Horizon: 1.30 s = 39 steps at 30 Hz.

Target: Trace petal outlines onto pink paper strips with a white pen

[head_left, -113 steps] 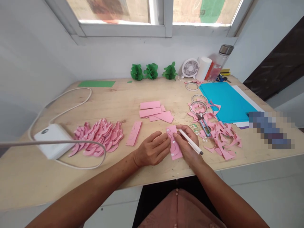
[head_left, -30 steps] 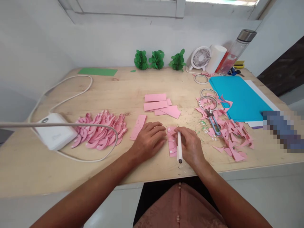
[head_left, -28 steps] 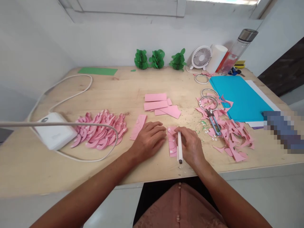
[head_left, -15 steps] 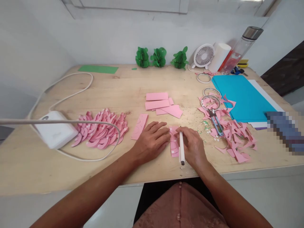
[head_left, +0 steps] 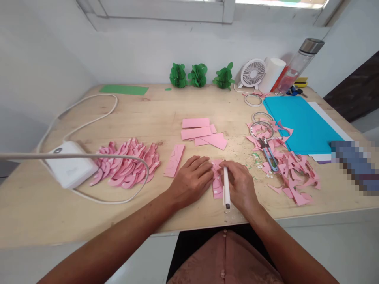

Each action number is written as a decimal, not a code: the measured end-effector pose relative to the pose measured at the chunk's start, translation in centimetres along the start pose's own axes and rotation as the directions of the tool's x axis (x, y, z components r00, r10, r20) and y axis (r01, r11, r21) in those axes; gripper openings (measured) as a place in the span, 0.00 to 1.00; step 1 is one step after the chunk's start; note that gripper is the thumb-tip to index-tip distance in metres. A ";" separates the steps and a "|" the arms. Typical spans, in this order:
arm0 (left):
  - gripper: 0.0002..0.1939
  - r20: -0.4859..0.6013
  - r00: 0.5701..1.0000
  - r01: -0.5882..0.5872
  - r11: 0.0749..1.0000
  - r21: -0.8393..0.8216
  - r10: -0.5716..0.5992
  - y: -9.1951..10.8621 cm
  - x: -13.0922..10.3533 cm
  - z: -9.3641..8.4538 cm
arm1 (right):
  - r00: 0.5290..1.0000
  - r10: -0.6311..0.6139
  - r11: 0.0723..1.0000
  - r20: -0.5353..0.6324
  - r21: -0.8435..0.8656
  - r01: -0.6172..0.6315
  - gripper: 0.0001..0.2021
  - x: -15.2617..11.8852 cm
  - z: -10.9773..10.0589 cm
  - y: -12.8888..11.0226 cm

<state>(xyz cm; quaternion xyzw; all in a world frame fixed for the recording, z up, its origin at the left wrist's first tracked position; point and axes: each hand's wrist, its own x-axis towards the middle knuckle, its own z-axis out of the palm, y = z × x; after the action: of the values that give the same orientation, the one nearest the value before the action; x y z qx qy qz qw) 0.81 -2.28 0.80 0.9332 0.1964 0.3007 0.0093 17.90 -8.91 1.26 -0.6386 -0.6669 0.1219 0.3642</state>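
My right hand (head_left: 240,182) is closed around a white pen (head_left: 226,187), its dark end pointing back toward me. Under that hand lies a pink paper strip (head_left: 217,188) with curved outlines and a small white bit on it. My left hand (head_left: 194,179) rests flat with its fingers stretched out, fingertips at the strip's left edge. Another pink strip with drawn curves (head_left: 174,161) lies just left of my left hand. Several pink paper rectangles (head_left: 196,133) are stacked loosely beyond both hands. The writing tip of the pen is hidden by my fingers.
At left, a heap of pink cut petals (head_left: 127,163) lies beside a white charger box (head_left: 71,163), with a white cable (head_left: 124,202) looping over. At right are scissors (head_left: 269,156), pink scraps (head_left: 296,177), tape rolls (head_left: 253,100) and blue sheets (head_left: 302,126). Green paper figures (head_left: 197,75) stand behind.
The view has tilted slightly upward, so the table sits a little lower in it. Both hands and the pen keep nearly the same place over the strip.
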 end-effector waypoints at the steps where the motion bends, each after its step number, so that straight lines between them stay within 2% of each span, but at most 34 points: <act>1: 0.08 0.000 1.000 0.002 1.000 -0.008 -0.002 0.0 0.0 0.0 | 1.000 0.000 1.000 0.002 -0.003 0.000 0.09 0.0 0.0 0.0; 15: 0.06 -0.045 0.995 0.081 0.987 -0.137 -0.088 -0.3 0.2 0.5 | 1.000 -0.015 1.000 -0.003 -0.018 0.015 0.08 0.0 -0.1 0.0; 22: 0.09 -0.002 0.995 0.100 0.993 -0.066 -0.100 0.2 0.7 0.2 | 1.000 -0.016 1.000 0.000 -0.017 0.016 0.09 -0.1 0.0 0.3; 28: 0.09 -0.031 0.995 0.099 0.994 0.046 -0.097 0.8 0.6 0.5 | 1.000 -0.021 0.999 -0.006 -0.025 0.021 0.10 -0.1 0.1 0.3; 33: 0.07 -0.047 0.996 0.075 0.995 0.069 -0.072 0.9 0.3 0.9 | 1.000 -0.021 1.000 -0.014 -0.013 0.020 0.09 -0.1 0.1 0.3; 37: 0.07 -0.058 0.996 0.067 0.994 0.087 -0.062 0.8 0.2 1.0 | 1.000 0.012 0.999 0.009 0.043 -0.012 0.08 -0.1 0.0 0.3; 39: 0.06 -0.065 0.996 0.064 0.993 0.095 -0.058 0.7 0.2 1.1 | 0.999 0.048 0.990 -0.005 0.133 -0.047 0.08 0.0 -0.1 0.2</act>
<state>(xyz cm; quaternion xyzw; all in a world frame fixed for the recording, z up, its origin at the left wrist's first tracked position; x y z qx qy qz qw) 1.82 -2.79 0.13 0.9164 0.2393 0.3191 -0.0329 18.11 -8.93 1.27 -0.6292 -0.6404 0.1720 0.4056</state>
